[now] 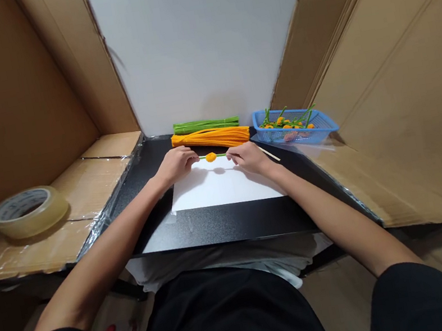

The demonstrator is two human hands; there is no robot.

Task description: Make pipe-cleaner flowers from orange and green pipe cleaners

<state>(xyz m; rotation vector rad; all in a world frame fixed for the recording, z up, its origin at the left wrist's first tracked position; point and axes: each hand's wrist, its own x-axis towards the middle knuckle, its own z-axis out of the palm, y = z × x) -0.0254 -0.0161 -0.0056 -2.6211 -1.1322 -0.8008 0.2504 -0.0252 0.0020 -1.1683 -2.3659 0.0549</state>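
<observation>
Our left hand (176,165) and right hand (249,159) pinch opposite ends of a green pipe-cleaner stem (216,155), with an orange fuzzy bud (211,157) at its middle, just above a white sheet (220,188) on the black counter (222,223). A thin wooden stick (269,152) pokes out beside our right hand. Behind, at centre, lie an orange pipe-cleaner bundle (210,139) and a green pipe-cleaner bundle (206,125); a blue plastic basket (296,135) sits to their right.

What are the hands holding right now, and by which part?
A green pipe-cleaner stem, held either side of the orange tuft at its middle: left hand on one side, right hand on the other.
</observation>
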